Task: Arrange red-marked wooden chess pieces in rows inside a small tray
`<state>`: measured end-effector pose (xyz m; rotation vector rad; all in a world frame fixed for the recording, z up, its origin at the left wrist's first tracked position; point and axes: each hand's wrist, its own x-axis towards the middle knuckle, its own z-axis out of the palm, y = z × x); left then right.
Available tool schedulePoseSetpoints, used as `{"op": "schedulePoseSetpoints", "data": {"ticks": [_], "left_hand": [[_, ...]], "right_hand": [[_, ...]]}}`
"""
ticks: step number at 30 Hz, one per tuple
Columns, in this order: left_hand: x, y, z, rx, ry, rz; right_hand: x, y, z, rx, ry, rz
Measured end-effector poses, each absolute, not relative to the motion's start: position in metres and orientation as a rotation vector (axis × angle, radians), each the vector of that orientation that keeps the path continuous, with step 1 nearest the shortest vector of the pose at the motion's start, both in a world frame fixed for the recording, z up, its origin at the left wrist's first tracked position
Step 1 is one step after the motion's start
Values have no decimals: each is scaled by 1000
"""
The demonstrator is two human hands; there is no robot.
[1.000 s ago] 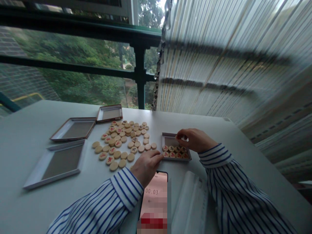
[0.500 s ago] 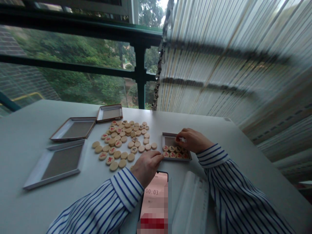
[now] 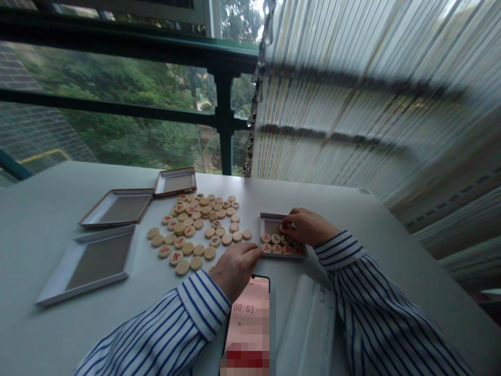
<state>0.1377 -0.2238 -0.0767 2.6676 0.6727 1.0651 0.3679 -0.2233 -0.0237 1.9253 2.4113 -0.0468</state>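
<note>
A small shallow box (image 3: pixel 273 226) stands at the right with two rows of round Chinese chess pieces (image 3: pixel 277 248) in its near half, marked in red and black. My left hand (image 3: pixel 238 263) is closed at the box's near left corner, fingertips and thumb pinched on its edge. My right hand (image 3: pixel 307 225) reaches over the box's right side. Its fingers are pinched around a chess piece (image 3: pixel 282 228), mostly hidden, low above the bare part of the box floor. The hand also covers the right ends of the rows.
Many loose chess pieces (image 3: pixel 198 224), some face down, are spread across the white table (image 3: pixel 164 324). Three open box parts (image 3: pixel 100 258) lie at the left. A phone (image 3: pixel 247 308) showing a timer and a clear plastic case (image 3: pixel 307 329) are near me. Behind the table are a railing and string curtain.
My right hand has shifted slightly lower and to the left over the box, and the edge of a piece shows at its fingertips. My left hand stays at the box corner.
</note>
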Motion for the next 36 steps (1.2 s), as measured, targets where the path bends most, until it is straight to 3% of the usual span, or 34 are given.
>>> {"op": "schedulePoseSetpoints", "data": {"ticks": [36], "left_hand": [[138,-225,-76,2646,672,1052]], "right_hand": [[367,-226,-17,1882,2386,-121]]}}
